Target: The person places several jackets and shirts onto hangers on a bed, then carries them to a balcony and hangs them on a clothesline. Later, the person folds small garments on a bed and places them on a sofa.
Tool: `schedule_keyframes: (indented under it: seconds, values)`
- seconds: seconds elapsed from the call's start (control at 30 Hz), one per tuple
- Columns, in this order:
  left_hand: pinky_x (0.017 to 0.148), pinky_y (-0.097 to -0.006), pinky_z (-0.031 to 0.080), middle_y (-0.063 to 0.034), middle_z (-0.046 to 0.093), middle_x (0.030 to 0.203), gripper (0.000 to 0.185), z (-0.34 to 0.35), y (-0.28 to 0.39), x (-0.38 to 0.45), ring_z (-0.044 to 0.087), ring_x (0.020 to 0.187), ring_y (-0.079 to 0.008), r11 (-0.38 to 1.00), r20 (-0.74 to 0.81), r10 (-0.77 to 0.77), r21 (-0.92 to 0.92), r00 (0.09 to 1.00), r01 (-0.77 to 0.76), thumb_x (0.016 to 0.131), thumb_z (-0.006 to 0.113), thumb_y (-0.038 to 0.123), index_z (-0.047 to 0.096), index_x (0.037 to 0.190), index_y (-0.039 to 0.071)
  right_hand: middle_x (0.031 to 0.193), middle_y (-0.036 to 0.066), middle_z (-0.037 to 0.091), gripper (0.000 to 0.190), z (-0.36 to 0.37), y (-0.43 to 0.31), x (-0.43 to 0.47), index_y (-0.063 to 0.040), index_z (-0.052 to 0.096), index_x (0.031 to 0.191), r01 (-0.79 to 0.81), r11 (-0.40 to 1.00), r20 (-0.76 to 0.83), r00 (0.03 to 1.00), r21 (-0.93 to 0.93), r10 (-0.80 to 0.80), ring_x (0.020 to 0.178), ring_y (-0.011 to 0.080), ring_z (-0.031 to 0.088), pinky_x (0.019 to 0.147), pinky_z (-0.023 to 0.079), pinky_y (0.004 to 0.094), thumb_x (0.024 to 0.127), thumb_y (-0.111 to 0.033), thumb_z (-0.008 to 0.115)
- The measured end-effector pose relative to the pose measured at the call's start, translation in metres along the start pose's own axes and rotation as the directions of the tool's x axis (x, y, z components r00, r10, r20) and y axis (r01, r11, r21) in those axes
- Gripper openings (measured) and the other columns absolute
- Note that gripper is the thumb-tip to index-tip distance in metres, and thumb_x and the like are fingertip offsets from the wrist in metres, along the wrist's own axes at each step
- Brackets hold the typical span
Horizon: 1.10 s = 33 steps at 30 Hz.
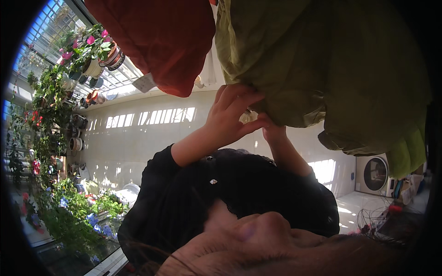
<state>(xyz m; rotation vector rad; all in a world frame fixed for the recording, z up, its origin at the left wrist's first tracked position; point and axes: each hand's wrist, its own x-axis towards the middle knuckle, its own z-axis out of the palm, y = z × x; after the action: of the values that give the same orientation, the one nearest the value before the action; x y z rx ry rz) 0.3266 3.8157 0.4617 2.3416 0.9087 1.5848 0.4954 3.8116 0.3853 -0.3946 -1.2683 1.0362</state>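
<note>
A large olive-green cloth garment hangs before me at the upper right. My left hand is raised at its lower left edge, with the fingertips against the cloth and the thumb stretched across towards my other hand. Whether these fingers pinch the cloth is not clear. Just below the hem, my right hand is curled up against the cloth, its fingertips partly hidden by the fabric. To the left of the green garment hangs a red cloth item, with a white tag at its edge; neither hand touches it.
Potted flowering plants line the barred window at the left, and more greenery stands at the lower left. A front-loading washing machine is at the right. Lighter green cloth hangs above it. Sunlight falls across the tiled floor.
</note>
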Motion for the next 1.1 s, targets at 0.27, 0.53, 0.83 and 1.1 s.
schedule_keyframes:
  seconds: [0.27,0.53,0.83,1.1]
  values:
    - [0.074,-0.0325,0.049,-0.0114,0.063,0.107,0.04,0.029,-0.014,-0.006,0.059,0.093,-0.0207,0.79,0.429,-0.416,-0.266,0.802,0.552,0.081,0.079,0.025,0.062,0.108,0.001,0.149,0.004,0.044,0.062,-0.048,-0.001,-0.011,-0.01,0.034,0.149,0.011,0.939,-0.234,0.97,0.344,0.074,0.136,0.0245,0.044,0.115,0.036,0.0449,0.094,-0.005,0.061]
    - [0.091,-0.0288,0.05,-0.008,0.065,0.118,0.038,0.053,-0.013,-0.002,0.062,0.104,-0.0142,0.116,0.471,-0.478,-0.803,0.742,0.584,0.092,0.068,0.007,0.054,0.127,-0.003,0.149,0.008,0.042,0.064,-0.029,-0.005,0.007,-0.009,0.03,0.15,-0.132,0.983,-0.19,0.969,0.126,0.155,0.135,0.026,0.045,0.112,0.04,0.0414,0.094,0.004,0.056]
    - [0.09,-0.0286,0.05,-0.0078,0.068,0.109,0.027,0.059,-0.017,0.005,0.064,0.101,-0.0143,0.047,0.377,-0.616,-0.859,0.692,0.509,0.096,0.063,0.011,0.06,0.118,-0.004,0.151,0.007,0.04,0.06,-0.028,-0.002,0.016,-0.011,0.033,0.149,-0.165,0.948,-0.273,0.931,0.273,0.241,0.138,0.0235,0.042,0.116,0.036,0.0415,0.095,0.003,0.055]
    - [0.106,-0.0456,0.039,-0.0136,0.056,0.135,0.078,0.082,-0.073,-0.001,0.054,0.124,-0.0256,-0.413,0.702,-0.509,-0.706,0.497,0.575,0.097,0.035,0.067,0.047,0.137,0.001,0.147,0.004,0.046,0.043,-0.051,-0.02,0.016,-0.013,0.038,0.147,-0.25,0.79,0.044,0.961,0.56,0.272,0.132,0.0215,0.047,0.107,0.042,0.0401,0.106,-0.027,0.041]
